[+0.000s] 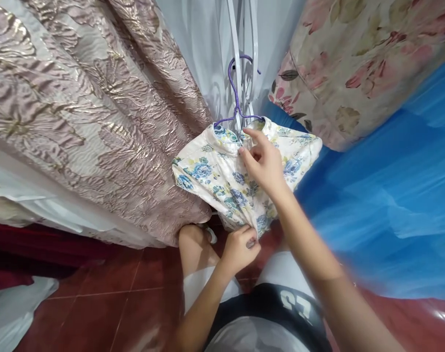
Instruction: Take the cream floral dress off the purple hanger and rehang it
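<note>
A white floral top [222, 183] with blue and yellow flowers and short sleeves hangs on a purple hanger [236, 98]. My right hand [264, 164] is at the neckline, its thumb and index finger curled around the collar edge at the middle. Lower down, my left hand [240, 249] pinches the fabric near the bottom, drawing a fold tight between the two hands. Whether a small fastener sits under the right fingertips I cannot make out. The lower part of the top is partly hidden by my left hand.
White metal bars [234, 34] stand behind the hanger. A pink and gold embossed cloth [108, 107] hangs at left, a floral cloth [372, 63] at upper right and a blue cloth [387, 205] at right. Below are red floor tiles [98, 293] and my knees.
</note>
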`<state>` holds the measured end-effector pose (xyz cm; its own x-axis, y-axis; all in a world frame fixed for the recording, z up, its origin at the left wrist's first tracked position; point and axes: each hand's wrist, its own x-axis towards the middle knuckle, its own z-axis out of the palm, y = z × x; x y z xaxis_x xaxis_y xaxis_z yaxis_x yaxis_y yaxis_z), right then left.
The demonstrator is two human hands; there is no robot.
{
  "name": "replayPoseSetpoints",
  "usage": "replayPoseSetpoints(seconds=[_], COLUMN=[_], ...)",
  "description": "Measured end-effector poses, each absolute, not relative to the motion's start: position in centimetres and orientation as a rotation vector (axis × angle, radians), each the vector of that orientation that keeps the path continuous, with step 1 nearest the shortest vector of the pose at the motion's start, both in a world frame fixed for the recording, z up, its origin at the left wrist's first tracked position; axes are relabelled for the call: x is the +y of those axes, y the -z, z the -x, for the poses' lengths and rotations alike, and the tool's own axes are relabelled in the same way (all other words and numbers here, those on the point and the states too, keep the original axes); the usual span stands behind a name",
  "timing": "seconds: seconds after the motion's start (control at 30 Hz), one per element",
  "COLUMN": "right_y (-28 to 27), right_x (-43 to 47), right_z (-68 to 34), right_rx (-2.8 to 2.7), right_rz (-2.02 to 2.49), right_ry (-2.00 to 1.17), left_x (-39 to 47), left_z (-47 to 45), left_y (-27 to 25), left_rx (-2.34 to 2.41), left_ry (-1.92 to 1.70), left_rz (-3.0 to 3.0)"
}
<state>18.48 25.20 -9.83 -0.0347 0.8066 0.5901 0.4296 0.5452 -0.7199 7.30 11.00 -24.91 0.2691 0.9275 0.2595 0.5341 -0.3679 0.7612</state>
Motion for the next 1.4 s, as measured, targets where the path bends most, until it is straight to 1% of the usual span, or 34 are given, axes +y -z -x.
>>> replayPoseSetpoints(seconds=[0.2,0.47,0.67,0.87,0.97,1.07,1.13,1.17,1.27,1.33,1.4], right_y=[9.5,9.1,8.7,9.8,11.3,12.7,13.0,13.0,12.6,12.4,12.5], right_x=[27.1,27.8,27.5,26.6,26.1,25.7,25.4,25.3,25.1,25.4,26.1], right_z=[-18.5,-18.9,-18.5,-18.5,-19.0,-19.5,-19.8,-19.9,-20.3,-20.7,-20.9], right_rx=[-1.81,-1.874,-1.903,-1.758,-1.693,-1.668,-1.676,-1.688,-1.741,-1.79,-1.829], right_rz=[1.172,1.26,1.3,1.092,0.937,0.856,0.825,0.809,0.784,0.787,0.77], right_ry=[-0.25,-0.159,-0.215,-0.216,-0.215,-0.155,-0.121,-0.111,-0.057,0.021,0.12], left_x=[10.7,10.5,9.7,9.4,10.7,13.8,16.6,18.1,22.1,23.6,24.2], left_z=[-6.9,-7.1,-8.0,-8.2,-7.4,-6.3,-5.5,-5.1,-4.1,-3.7,-3.6], left_y=[25.3,25.9,26.4,26.7,24.6,20.1,16.3,14.5,10.4,8.9,8.3], left_rx=[1.315,1.317,1.336,1.274,1.166,1.161,1.206,1.235,1.219,1.195,1.202], left_ry=[-0.994,-1.009,-1.063,-1.108,-1.226,-1.641,-1.818,-1.829,-1.607,-1.484,-1.472], left_rz=[-1.966,-1.987,-1.937,-1.9,-1.949,-2.027,-2.138,-2.201,-2.462,-2.579,-2.623])
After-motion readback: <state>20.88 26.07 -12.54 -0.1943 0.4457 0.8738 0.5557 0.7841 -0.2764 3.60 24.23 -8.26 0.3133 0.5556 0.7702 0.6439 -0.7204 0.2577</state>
